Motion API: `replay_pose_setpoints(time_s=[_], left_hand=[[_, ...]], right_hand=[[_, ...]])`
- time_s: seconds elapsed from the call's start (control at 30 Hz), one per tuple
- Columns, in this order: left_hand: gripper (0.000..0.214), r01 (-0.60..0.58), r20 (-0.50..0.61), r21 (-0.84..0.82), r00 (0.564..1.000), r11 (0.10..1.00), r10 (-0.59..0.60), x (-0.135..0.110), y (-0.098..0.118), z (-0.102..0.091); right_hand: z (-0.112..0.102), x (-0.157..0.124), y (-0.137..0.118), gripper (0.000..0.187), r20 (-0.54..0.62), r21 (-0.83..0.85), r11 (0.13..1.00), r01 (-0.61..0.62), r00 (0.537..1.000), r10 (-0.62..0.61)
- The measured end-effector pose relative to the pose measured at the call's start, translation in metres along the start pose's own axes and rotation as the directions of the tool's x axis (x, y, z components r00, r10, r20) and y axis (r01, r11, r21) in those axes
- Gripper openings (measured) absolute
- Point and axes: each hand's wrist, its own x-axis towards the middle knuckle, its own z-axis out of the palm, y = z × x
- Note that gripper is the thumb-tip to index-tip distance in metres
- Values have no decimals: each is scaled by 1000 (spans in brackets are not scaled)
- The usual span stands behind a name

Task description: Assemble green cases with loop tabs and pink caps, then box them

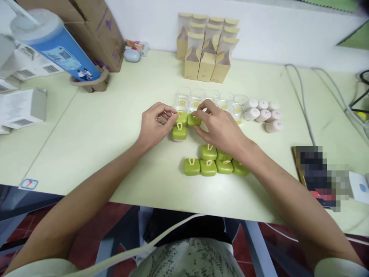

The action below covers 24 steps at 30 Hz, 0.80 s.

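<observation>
My left hand (155, 125) is closed, thumb and fingertips pinched at the left edge of a small green case with a pale yellow loop (181, 118). Right beside that case, my right hand (219, 123) has its fingers bent around another green case (193, 120). A third green case (179, 133) sits just in front, its loop upright and a white base showing below. Under my right forearm several more green cases (208, 168) stand in two rows, some partly hidden by the arm. Behind my hands are clear plastic cups (191, 94) with yellow marks.
Several white and pale pink cylinders (263, 115) stand right of the clear cups. Open small cardboard boxes (206, 69) are grouped by the wall. A blue cup (65, 54) in a holder, cartons (99, 34) and white boxes (23, 107) are left. Cables (302, 100) and a partly blurred phone-like object (311, 169) lie right.
</observation>
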Motion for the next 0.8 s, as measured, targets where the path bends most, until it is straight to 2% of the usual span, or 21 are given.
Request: replay_pose_setpoints(time_s=[0.23, 0.43, 0.5, 0.57, 0.63, 0.67, 0.73, 0.8], left_hand=[[16, -10, 9, -21, 1000, 1000, 10, -1, -1, -1], [21, 19, 21, -39, 1000, 999, -18, 0, -6, 0], [23, 10, 3, -12, 1000, 1000, -10, 0, -3, -1], [22, -78, -69, 64, 994, 995, 83, -2, 5, -4], [15, -270, -117, 160, 950, 950, 289, -9, 19, -6], [10, -387, -81, 182, 910, 904, 406, -13, 26, -6], [12, -603, 99, 147, 798, 784, 595, -23, 39, -4], [19, -701, 317, 105, 696, 705, 645, -31, 47, -1]], right_hand=[[-6, -3, -2, 42, 31, -31, 999, -36, 999, 37], [-4, -2, -1, 44, 25, 25, 999, -38, 999, 37], [-12, -2, 1, 44, 21, 52, 998, -41, 999, 40], [-30, -7, 6, 43, -38, 109, 992, -58, 997, 62], [-54, -17, 18, 38, -160, 191, 975, -109, 977, 141], [-66, -24, 26, 36, -226, 234, 960, -155, 952, 209], [-82, -42, 46, 23, -353, 219, 919, -327, 852, 387], [-83, -61, 65, 15, -351, 98, 805, -584, 737, 578]])
